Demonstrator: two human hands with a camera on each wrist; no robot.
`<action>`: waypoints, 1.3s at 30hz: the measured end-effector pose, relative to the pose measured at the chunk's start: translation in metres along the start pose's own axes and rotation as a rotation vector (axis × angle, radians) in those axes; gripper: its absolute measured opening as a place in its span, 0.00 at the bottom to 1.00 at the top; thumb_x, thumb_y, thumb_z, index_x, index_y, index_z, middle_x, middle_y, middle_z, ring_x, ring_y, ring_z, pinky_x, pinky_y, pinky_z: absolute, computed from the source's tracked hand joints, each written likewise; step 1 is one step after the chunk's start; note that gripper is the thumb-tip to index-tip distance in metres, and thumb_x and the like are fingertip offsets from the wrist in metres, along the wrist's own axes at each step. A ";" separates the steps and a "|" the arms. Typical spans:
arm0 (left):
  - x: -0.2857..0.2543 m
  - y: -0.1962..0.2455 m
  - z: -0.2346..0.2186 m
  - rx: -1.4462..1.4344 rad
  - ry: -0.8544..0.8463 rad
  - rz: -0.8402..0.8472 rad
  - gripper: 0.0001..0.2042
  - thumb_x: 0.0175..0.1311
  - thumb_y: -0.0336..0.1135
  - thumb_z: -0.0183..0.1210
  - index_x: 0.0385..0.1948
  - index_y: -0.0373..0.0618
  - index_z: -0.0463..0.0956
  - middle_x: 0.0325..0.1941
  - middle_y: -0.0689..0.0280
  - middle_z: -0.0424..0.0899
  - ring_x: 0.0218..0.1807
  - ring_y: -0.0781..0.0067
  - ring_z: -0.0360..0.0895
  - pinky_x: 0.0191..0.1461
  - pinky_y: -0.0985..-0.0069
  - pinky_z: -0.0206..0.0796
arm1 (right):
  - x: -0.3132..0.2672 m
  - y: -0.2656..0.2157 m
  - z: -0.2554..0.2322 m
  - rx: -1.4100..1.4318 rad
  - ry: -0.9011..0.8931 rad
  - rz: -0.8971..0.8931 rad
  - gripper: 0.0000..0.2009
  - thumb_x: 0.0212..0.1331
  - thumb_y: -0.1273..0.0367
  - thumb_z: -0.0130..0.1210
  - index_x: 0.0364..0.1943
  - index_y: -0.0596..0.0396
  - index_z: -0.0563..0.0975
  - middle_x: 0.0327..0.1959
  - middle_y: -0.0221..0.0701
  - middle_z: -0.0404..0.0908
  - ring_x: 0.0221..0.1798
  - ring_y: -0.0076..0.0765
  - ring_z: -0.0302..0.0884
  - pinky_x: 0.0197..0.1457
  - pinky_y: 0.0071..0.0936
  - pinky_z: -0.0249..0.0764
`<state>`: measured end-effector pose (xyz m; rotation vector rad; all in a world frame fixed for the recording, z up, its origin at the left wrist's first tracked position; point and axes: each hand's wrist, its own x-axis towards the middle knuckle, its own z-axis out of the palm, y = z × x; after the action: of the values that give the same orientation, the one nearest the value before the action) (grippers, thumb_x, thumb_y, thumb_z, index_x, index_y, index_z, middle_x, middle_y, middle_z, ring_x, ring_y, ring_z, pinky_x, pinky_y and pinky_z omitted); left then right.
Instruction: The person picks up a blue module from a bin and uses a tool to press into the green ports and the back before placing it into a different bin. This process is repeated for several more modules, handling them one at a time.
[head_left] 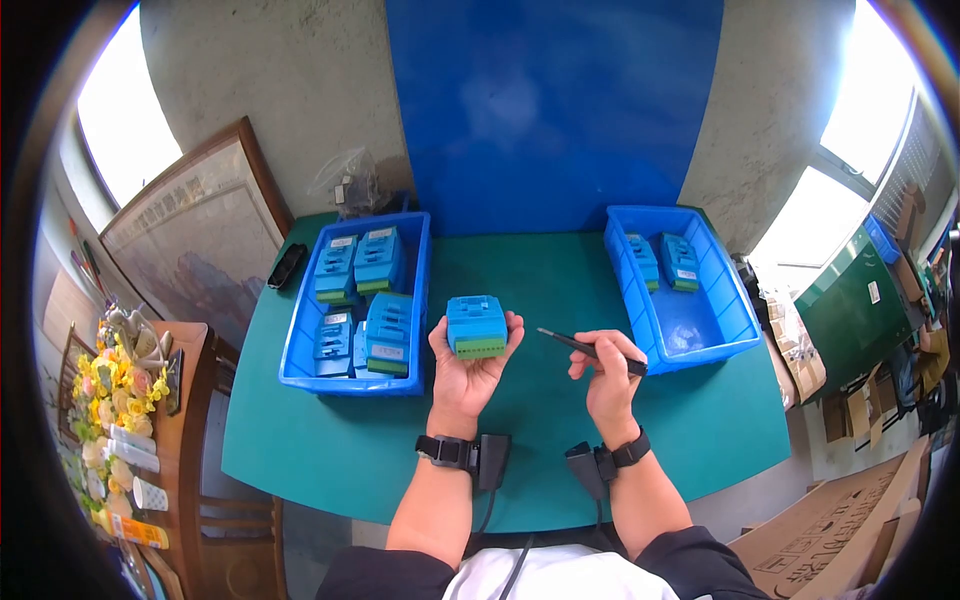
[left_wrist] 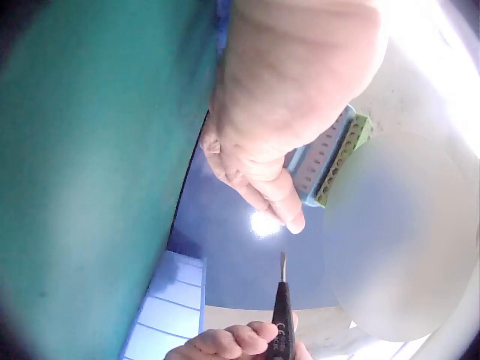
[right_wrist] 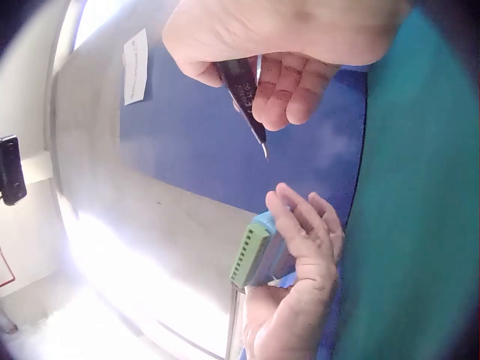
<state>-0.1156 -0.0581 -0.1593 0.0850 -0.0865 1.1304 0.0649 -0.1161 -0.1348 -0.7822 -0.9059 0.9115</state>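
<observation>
Hands both busy: left hand cups a blue module, right hand pinches a black screwdriver.

So the module's up at 12 o'clock over the table, thumb and fingers on its sides, probably to leave the green strip uncovered facing the person; driver tip's near, not touching. The 10 o'clock bin holds at least four similar units, green ends mostly nearer the person; the 2 o'clock bin has two, toward its 11 o'clock end.
</observation>
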 end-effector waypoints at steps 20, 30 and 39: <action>-0.007 -0.021 0.018 0.729 0.133 -0.173 0.21 0.70 0.47 0.47 0.57 0.43 0.66 0.52 0.62 0.78 0.55 0.66 0.75 0.60 0.58 0.68 | 0.007 0.011 0.013 -0.042 0.083 0.007 0.18 0.54 0.74 0.64 0.47 0.57 0.70 0.38 0.29 0.78 0.41 0.21 0.75 0.45 0.21 0.74; -0.009 -0.022 0.019 0.792 0.188 -0.018 0.23 0.60 0.28 0.61 0.57 0.43 0.64 0.53 0.60 0.76 0.53 0.62 0.77 0.55 0.58 0.73 | 0.003 -0.007 0.010 -0.172 0.211 -0.108 0.12 0.66 0.65 0.51 0.45 0.59 0.75 0.30 0.34 0.82 0.31 0.22 0.79 0.32 0.18 0.74; -0.008 -0.021 0.017 0.706 0.259 0.088 0.22 0.57 0.26 0.63 0.53 0.44 0.65 0.49 0.62 0.77 0.51 0.64 0.78 0.52 0.64 0.75 | -0.007 -0.007 0.009 -0.385 0.051 -0.201 0.15 0.67 0.63 0.46 0.34 0.62 0.76 0.18 0.33 0.79 0.21 0.24 0.77 0.25 0.18 0.73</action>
<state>-0.1004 -0.0763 -0.1437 0.5646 0.5484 1.2077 0.0573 -0.1236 -0.1272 -1.0159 -1.1101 0.5436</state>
